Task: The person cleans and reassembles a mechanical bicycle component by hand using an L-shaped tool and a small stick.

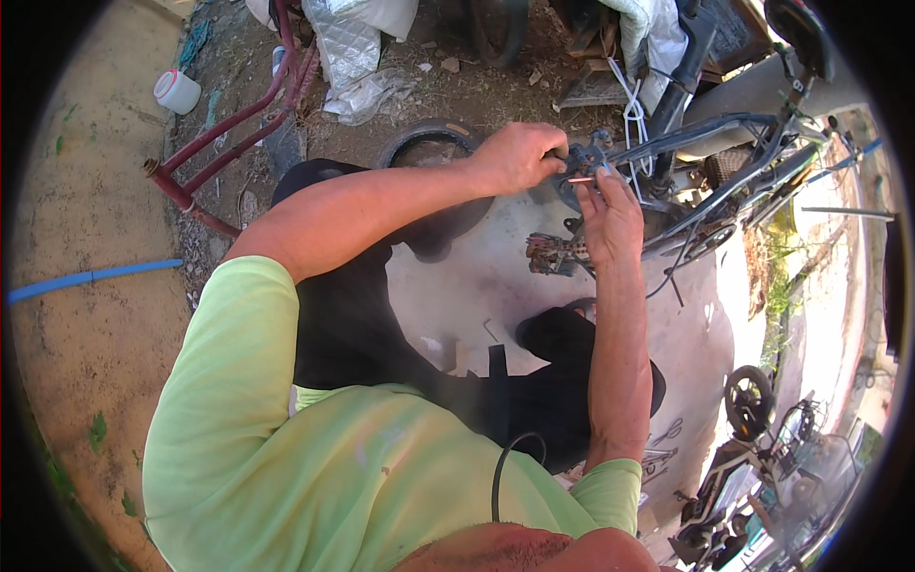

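Observation:
My left hand is closed at the end of a bare motorcycle frame, fingers curled beside a greyish metal part. What those fingers grip is hidden. Just right of it, my right hand is raised with its fingertips pinched on a slim reddish stick, which points toward the left hand. The stick's exact kind is too small to make out. Below both hands, a rusty, greasy mechanical part sits close to my right wrist.
A black tyre lies beyond my left forearm. A dark red tubular frame stands at the left, near a white tub and a blue hose. A thin bent rod lies between my legs. Motorcycles stand at lower right.

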Demonstrator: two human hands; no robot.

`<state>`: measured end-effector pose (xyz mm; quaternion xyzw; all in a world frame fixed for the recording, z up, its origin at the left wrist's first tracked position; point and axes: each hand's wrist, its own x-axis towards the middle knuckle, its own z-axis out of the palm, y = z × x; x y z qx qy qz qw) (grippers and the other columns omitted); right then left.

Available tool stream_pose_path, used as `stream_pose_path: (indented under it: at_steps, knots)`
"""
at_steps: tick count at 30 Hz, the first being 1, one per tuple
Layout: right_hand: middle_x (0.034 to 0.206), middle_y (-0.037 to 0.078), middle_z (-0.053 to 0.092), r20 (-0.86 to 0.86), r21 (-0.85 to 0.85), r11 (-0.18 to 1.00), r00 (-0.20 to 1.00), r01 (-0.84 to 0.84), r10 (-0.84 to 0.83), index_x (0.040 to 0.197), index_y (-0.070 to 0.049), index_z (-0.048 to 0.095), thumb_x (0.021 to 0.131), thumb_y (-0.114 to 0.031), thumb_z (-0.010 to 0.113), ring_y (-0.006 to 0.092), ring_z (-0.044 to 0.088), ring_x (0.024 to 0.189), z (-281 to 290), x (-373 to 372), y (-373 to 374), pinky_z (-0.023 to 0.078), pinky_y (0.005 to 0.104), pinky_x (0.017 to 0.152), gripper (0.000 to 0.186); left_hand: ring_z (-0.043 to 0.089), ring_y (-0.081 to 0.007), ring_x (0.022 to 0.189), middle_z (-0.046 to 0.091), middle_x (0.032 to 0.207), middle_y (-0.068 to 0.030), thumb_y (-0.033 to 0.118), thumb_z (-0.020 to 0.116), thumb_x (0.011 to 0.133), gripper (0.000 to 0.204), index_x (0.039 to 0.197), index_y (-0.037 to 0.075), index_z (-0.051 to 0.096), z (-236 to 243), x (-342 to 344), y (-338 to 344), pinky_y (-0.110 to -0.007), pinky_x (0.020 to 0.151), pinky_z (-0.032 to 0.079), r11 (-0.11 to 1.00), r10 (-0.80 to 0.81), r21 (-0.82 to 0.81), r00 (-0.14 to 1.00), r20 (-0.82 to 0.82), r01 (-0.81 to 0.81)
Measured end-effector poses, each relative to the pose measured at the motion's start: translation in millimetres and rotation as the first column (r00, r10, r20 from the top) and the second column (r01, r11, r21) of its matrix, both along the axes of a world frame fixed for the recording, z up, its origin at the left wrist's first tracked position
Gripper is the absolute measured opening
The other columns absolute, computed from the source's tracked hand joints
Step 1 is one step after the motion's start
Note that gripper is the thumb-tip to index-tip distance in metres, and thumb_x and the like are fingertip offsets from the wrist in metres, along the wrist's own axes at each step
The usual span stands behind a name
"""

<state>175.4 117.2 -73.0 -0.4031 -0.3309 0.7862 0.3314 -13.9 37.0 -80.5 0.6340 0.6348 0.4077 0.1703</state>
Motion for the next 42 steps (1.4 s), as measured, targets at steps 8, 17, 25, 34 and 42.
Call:
stream_pose_path:
  at_steps: [8, 17, 25, 34, 42]
  knots:
    - [0.112, 0.007, 0.069, 0.017, -0.005, 1.0, 1.0, 0.021, -0.021, 0.125, -0.001, 0.062, 0.099, -0.012, 0.067, 0.0184, 0.068, 0.101, -1.7, -0.5, 0.2, 0.056, 0.0319, 0.088, 0.028, 0.066, -0.0334, 0.095, 0.064, 0.095, -0.0128, 0.006, 0.077, 0.082, 0.019, 0.099, 0.005, 0.07, -0.8, -2.4, 2.9, -0.043, 0.081, 0.053, 1.0, 0.004, -0.01, 0.999, 0.039, -0.004]
    - [0.112, 0.007, 0.069, 0.012, 0.004, 1.0, 1.0, 0.009, -0.009, 0.125, -0.002, 0.062, 0.099, -0.012, 0.067, 0.0186, 0.068, 0.101, -3.4, 0.3, 0.9, 0.056, 0.0326, 0.089, 0.028, 0.064, -0.0336, 0.098, 0.062, 0.099, -0.0121, -0.002, 0.073, 0.08, 0.021, 0.099, 0.004, 0.069, -3.4, 2.1, -0.4, -0.043, 0.082, 0.053, 0.997, -0.048, 0.059, 0.999, 0.008, 0.047]
    - [0.112, 0.008, 0.07, 0.02, 0.003, 1.0, 1.0, 0.011, -0.011, 0.125, -0.001, 0.062, 0.099, -0.012, 0.067, 0.0186, 0.068, 0.101, -2.5, -0.5, 0.2, 0.056, 0.0324, 0.088, 0.028, 0.065, -0.032, 0.096, 0.062, 0.098, -0.0124, -0.002, 0.073, 0.08, 0.02, 0.1, 0.003, 0.071, -2.2, 0.5, -2.2, -0.042, 0.082, 0.053, 0.997, -0.05, 0.066, 0.996, 0.072, 0.045]
    - [0.111, 0.008, 0.069, 0.026, 0.007, 1.0, 1.0, 0.015, -0.015, 0.126, -0.001, 0.061, 0.099, -0.011, 0.067, 0.0187, 0.068, 0.1, -2.2, -0.9, 0.1, 0.057, 0.0323, 0.087, 0.03, 0.065, -0.0332, 0.097, 0.062, 0.099, -0.0127, -0.005, 0.071, 0.081, 0.022, 0.101, 0.003, 0.07, 1.2, 3.2, -0.6, -0.042, 0.082, 0.053, 0.998, -0.057, 0.037, 0.998, 0.04, 0.055]
    - [0.111, 0.007, 0.069, 0.034, 0.006, 1.0, 0.999, 0.021, -0.021, 0.127, -0.001, 0.061, 0.099, -0.012, 0.067, 0.0185, 0.068, 0.101, -0.6, -1.7, -1.0, 0.057, 0.032, 0.087, 0.03, 0.064, -0.0347, 0.1, 0.061, 0.102, -0.0133, -0.008, 0.07, 0.079, 0.028, 0.104, 0.004, 0.067, -0.8, 3.8, -0.9, -0.044, 0.082, 0.053, 0.995, -0.068, 0.079, 0.996, 0.049, 0.064]
